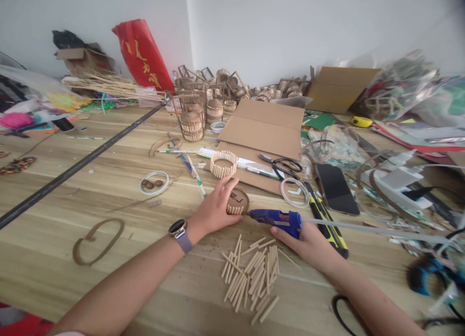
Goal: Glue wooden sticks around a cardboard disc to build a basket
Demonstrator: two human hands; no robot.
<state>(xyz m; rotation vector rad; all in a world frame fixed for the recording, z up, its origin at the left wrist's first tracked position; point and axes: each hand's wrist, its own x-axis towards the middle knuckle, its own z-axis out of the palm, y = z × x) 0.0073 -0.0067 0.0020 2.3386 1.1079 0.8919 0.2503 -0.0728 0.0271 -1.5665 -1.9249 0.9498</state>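
My left hand curves around the left side of a round brown disc with dark lettering, thumb at its near edge and fingers raised by the far side. A short row of wooden sticks stands along the disc's near rim. My right hand grips a blue hot glue gun, its nozzle pointing left at the disc's right edge. A long glue stick sticks out of its back. Nearer me lies a pile of loose short wooden sticks. Beyond the disc sits a ring of upright sticks.
Scissors, a utility knife, a phone and a tape roll lie right of the disc. Cardboard and small stick baskets stand behind. A dark rod crosses the left side.
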